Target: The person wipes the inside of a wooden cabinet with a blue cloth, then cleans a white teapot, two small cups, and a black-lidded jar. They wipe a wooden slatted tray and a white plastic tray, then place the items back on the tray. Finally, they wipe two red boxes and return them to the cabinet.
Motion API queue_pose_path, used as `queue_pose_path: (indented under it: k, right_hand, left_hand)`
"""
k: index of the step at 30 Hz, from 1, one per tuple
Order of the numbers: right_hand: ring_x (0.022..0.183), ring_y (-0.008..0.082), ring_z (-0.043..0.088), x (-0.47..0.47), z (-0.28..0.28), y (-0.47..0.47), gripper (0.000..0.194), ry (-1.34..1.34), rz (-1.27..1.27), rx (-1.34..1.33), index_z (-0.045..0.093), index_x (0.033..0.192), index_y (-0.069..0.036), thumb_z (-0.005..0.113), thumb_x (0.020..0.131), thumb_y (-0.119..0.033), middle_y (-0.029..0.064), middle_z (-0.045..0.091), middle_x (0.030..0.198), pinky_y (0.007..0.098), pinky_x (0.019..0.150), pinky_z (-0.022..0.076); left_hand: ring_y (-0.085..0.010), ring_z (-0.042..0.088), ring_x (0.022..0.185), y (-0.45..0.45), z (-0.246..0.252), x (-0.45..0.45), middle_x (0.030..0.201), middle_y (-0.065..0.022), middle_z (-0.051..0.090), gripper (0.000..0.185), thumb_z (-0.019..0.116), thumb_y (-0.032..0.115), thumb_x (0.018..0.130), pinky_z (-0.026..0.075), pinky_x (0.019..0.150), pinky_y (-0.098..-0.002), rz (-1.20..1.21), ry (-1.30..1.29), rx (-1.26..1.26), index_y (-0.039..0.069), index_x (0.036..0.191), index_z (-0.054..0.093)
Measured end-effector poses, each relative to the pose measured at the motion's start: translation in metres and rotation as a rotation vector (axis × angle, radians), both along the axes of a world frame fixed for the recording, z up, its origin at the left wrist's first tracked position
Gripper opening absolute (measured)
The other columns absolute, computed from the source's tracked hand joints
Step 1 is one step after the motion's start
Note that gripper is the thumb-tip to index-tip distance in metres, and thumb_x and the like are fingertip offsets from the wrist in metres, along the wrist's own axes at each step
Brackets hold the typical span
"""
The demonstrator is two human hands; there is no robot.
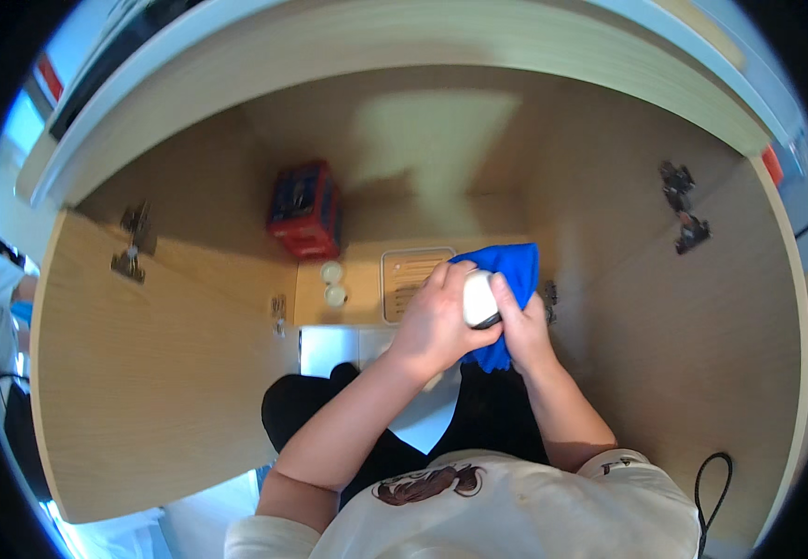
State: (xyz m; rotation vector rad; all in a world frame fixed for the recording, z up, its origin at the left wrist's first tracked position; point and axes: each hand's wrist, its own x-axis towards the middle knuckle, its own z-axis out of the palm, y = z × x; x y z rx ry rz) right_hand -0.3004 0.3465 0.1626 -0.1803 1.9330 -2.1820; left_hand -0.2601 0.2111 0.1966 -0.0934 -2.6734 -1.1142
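My left hand (435,321) grips a small white rounded object with a dark rim (479,300); its exact kind cannot be told. My right hand (526,325) holds a blue cloth (512,262) against that object, with the thumb resting on the white surface. Part of the cloth hangs below my hands. Both hands are in front of an open wooden cabinet, over its floor's front edge. Behind my left hand, a clear rectangular tray or container (411,253) sits on the cabinet floor. My palms and some fingertips are hidden.
A red and blue box (306,209) stands at the cabinet's back left, near two small pale round items (333,283). Open doors flank me, left (159,377) and right (683,335), with metal hinges. Another person (2,293) is beyond the left door. A dark cord loop (715,489) hangs at lower right.
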Motion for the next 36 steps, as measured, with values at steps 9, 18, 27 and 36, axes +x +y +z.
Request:
queue_pose_path:
  k: [9, 18, 27, 36]
  right_hand:
    - [0.128, 0.0271, 0.043, -0.007, 0.008, -0.073, 0.059, 0.465, 0.192, -0.311, 0.04, 0.136, 0.003, 0.043, 0.099, -0.042, 0.0174, 0.041, 0.141, 0.04, 0.108, 0.0319]
    - [0.108, 0.0332, 0.056, -0.03, 0.022, -0.078, 0.053, 0.74, 0.143, -0.296, 0.058, 0.107, 0.003, 0.05, 0.092, -0.048, 0.0237, 0.057, 0.117, 0.0446, 0.097, 0.0413]
    - [0.114, 0.0329, 0.055, -0.035, 0.027, -0.086, 0.034, 0.557, 0.415, -0.266, 0.061, 0.11, 0.005, 0.053, 0.091, -0.022, 0.022, 0.06, 0.117, 0.0443, 0.102, 0.0383]
    - [0.109, 0.0318, 0.056, -0.024, 0.014, -0.093, 0.041, 0.347, 0.261, -0.413, 0.058, 0.105, 0.005, 0.045, 0.096, -0.032, 0.0232, 0.059, 0.115, 0.0433, 0.097, 0.042]
  left_hand:
    - [-0.0141, 0.057, 0.102, -0.044, 0.001, 0.01, 0.11, -0.0074, 0.061, 0.044, 0.072, 0.019, 0.086, 0.045, 0.092, -0.0294, 0.127, 0.039, 1.465, -0.001, 0.119, 0.052]
    - [-0.0133, 0.052, 0.108, -0.047, 0.014, 0.012, 0.117, -0.0057, 0.055, 0.054, 0.072, 0.02, 0.085, 0.042, 0.095, -0.0298, -0.016, -0.017, 1.28, 0.003, 0.129, 0.045]
    - [-0.0143, 0.056, 0.109, -0.051, 0.006, 0.017, 0.116, -0.0074, 0.059, 0.046, 0.053, 0.038, 0.097, 0.044, 0.096, -0.0315, 0.16, -0.101, 1.498, 0.001, 0.124, 0.052]
    - [-0.0126, 0.051, 0.105, -0.043, 0.001, 0.019, 0.116, -0.0081, 0.052, 0.047, 0.065, 0.023, 0.092, 0.043, 0.091, -0.0298, 0.12, 0.086, 1.24, 0.004, 0.126, 0.04]
